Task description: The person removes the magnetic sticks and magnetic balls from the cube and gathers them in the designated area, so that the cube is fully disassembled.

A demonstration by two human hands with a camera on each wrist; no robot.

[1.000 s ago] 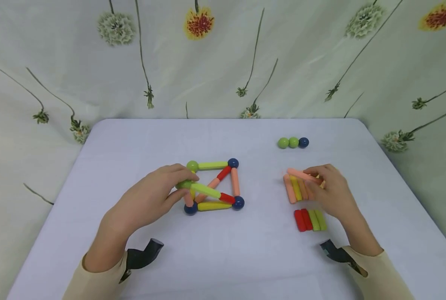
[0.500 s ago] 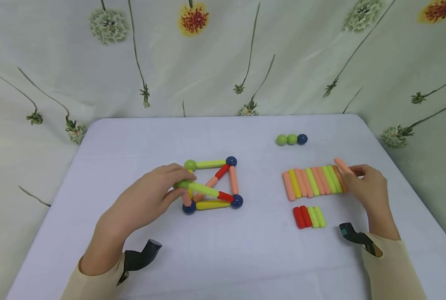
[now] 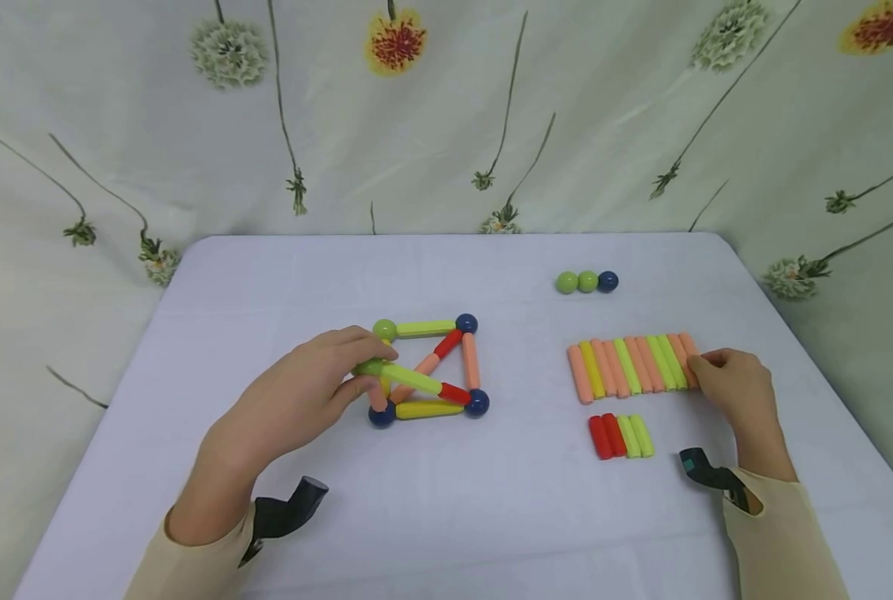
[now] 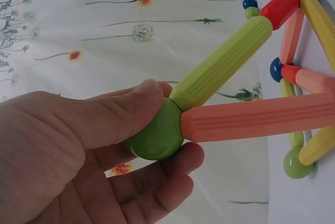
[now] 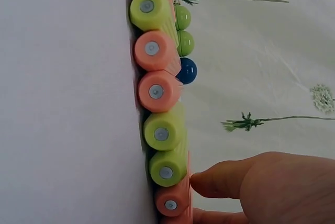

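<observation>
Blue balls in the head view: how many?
4: the loose blue ball beside two green balls; on the structure, the far-right ball, near-right ball and near-left ball. The left hand might hide others.

Head cam: high, near side, fwd/down, wide over counter (image 3: 446, 508).
Wrist cams low, close, face far backdrop (image 3: 446, 108): L at L hand (image 4: 73, 135), R at stick row (image 5: 158, 82); head/R share row + balls (image 3: 587, 282).

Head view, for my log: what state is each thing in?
Left hand: pinching raised green ball.
Right hand: touching rightmost pink rod.
Raised green ball: joined to lime rod.
Four-cornered frame: assembled.
Long rods: side by side.
Short rods: side by side.
Loose balls: lined up.
</observation>
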